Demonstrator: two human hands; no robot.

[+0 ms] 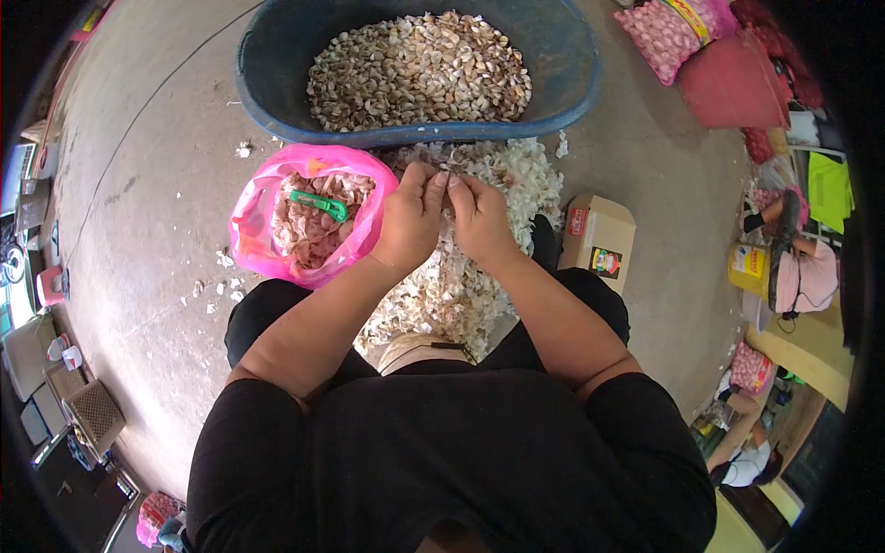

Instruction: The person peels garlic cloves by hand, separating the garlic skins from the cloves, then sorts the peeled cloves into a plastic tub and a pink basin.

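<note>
My left hand [410, 221] and my right hand [481, 221] meet above a heap of papery garlic skins [438, 300]. Thumbs and fingers are pinched together at the tips, and whatever lies between them is too small or hidden to make out. Just left of my left hand is an open pink plastic bag [247, 221] of reddish garlic [309, 241]. A green box cutter [318, 205] rests on top of that garlic. Beyond both hands stands a blue tub [396, 138] with a broad layer of garlic cloves [419, 74] inside.
A small cardboard box [595, 244] sits on the floor to the right. At the upper right are a filled pink bag [659, 41] and a red tub [733, 83]. Two other people are along the right edge, near a yellow container [749, 267]. A cable [147, 100] crosses the floor at left.
</note>
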